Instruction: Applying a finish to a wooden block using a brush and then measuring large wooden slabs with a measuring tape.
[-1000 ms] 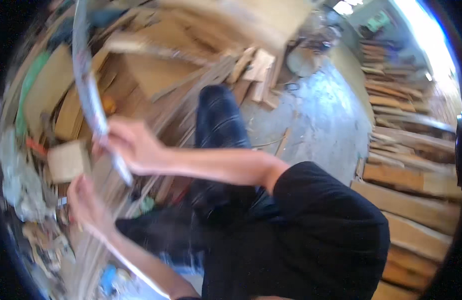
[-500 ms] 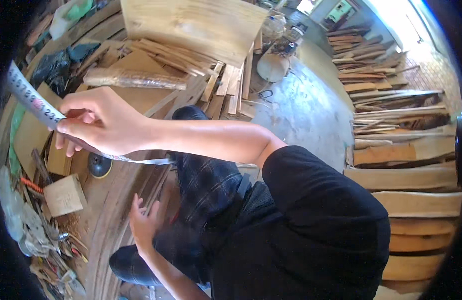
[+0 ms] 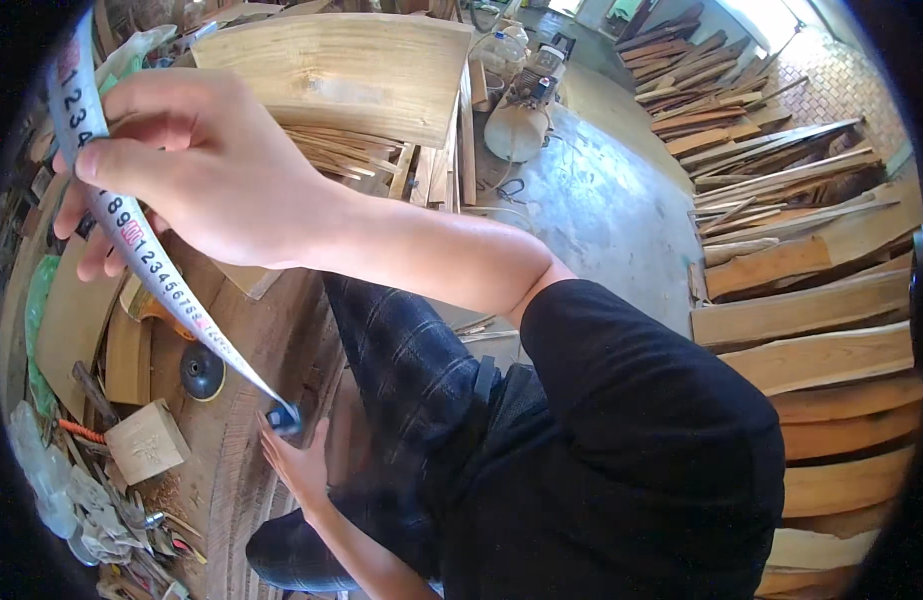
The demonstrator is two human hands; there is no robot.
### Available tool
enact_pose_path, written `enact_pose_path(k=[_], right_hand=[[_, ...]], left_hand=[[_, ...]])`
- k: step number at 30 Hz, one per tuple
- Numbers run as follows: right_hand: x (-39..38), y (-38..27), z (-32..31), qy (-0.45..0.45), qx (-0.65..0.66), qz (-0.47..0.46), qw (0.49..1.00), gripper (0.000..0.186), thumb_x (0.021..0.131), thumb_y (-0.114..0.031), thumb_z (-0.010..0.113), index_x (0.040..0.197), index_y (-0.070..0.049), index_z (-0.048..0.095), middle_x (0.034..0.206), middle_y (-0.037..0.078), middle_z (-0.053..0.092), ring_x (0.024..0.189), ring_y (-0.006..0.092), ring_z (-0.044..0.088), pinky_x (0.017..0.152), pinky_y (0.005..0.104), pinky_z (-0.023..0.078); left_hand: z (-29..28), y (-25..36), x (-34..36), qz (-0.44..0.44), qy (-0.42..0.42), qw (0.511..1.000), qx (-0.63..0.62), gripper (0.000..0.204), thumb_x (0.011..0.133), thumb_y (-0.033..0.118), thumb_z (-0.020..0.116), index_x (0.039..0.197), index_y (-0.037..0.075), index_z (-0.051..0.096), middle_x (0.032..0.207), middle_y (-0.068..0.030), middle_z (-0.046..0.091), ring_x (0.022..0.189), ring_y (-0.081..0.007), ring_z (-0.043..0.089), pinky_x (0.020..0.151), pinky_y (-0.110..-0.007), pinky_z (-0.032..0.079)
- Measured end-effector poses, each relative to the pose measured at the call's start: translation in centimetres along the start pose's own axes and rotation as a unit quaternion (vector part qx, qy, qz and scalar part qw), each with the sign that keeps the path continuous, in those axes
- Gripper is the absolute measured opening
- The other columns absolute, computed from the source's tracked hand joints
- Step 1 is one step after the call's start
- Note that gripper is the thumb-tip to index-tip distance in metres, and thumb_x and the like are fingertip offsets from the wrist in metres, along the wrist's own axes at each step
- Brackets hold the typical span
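Note:
My right hand [image 3: 197, 165], at the upper left, pinches the blade of a tape measure between thumb and fingers. The white blade [image 3: 157, 265] is pulled out and slants down to the small dark blue case [image 3: 284, 418]. My left hand [image 3: 300, 465] is below, fingers stretched out and thumb apart. The case is at its fingertips, and a firm grip on it does not show. Beneath the blade, a dark round disc [image 3: 202, 372] lies on the wooden work surface [image 3: 232, 480]. A square wood block [image 3: 147, 443] stands left of the disc.
A wide board [image 3: 332, 75] leans at the back above a pile of thin strips [image 3: 337, 150]. An air compressor [image 3: 517, 130] stands beyond it. Stacked planks [image 3: 822, 360] line the right. Tools and plastic bags [image 3: 42, 460] crowd the left edge. My knee [image 3: 292, 550] is beside the work surface.
The tape blade now slants down toward the left hand, where the case has come into view. My right hand appears higher and nearer. The left hand sits slightly lower and farther right.

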State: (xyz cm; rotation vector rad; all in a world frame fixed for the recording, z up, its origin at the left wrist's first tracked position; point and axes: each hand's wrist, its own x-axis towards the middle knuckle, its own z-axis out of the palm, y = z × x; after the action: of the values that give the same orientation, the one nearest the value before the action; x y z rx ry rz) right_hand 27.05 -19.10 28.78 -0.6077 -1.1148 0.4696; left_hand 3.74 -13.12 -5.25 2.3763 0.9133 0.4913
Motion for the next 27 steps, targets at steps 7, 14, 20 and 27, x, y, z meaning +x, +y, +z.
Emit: enact_pose_path(k=[7, 14, 20, 27], right_hand=[[3.9, 0.1, -1.0, 0.040, 0.011, 0.051, 0.998, 0.019, 0.103, -0.005, 0.056, 0.110, 0.013, 0.057, 0.093, 0.026, 0.073, 0.073, 0.0346, 0.077, 0.063, 0.0398, 0.067], [14.4, -5.8, -5.2, 0.151, -0.093, 0.070, 0.982, 0.020, 0.102, -0.007, 0.059, 0.111, 0.011, 0.058, 0.098, 0.027, 0.072, 0.080, 0.0393, 0.077, 0.070, 0.0456, 0.068], [17.0, -25.9, -7.1, 0.359, -0.297, 0.042, 0.884, 0.023, 0.103, -0.015, 0.061, 0.117, 0.003, 0.060, 0.102, 0.019, 0.075, 0.089, 0.0344, 0.078, 0.081, 0.0439, 0.065], [7.0, -49.1, -7.7, 0.567, -0.401, 0.017, 0.720, 0.027, 0.100, -0.026, 0.069, 0.113, -0.002, 0.068, 0.104, 0.012, 0.073, 0.086, 0.0227, 0.073, 0.077, 0.0403, 0.062]], left_hand=[[-1.4, 0.6, 1.4, -0.032, 0.038, 0.998, -0.031, 0.038, 0.084, 0.019, 0.080, 0.114, 0.001, 0.065, 0.121, -0.0212, 0.066, 0.112, -0.0435, 0.060, 0.098, -0.054, 0.046], [-9.2, 8.0, 4.4, 0.050, -0.031, 0.996, -0.064, 0.048, 0.072, 0.042, 0.094, 0.094, 0.007, 0.068, 0.090, -0.0101, 0.069, 0.087, -0.0348, 0.068, 0.079, -0.047, 0.053], [-21.8, 19.9, 10.2, 0.172, -0.158, 0.963, -0.131, 0.044, 0.073, 0.034, 0.094, 0.098, 0.006, 0.071, 0.093, -0.0106, 0.070, 0.088, -0.0348, 0.068, 0.079, -0.046, 0.054], [-31.1, 33.6, 15.5, 0.243, -0.255, 0.921, -0.169, 0.040, 0.075, 0.018, 0.093, 0.101, 0.000, 0.069, 0.095, -0.0141, 0.069, 0.088, -0.0317, 0.066, 0.084, -0.042, 0.054]])
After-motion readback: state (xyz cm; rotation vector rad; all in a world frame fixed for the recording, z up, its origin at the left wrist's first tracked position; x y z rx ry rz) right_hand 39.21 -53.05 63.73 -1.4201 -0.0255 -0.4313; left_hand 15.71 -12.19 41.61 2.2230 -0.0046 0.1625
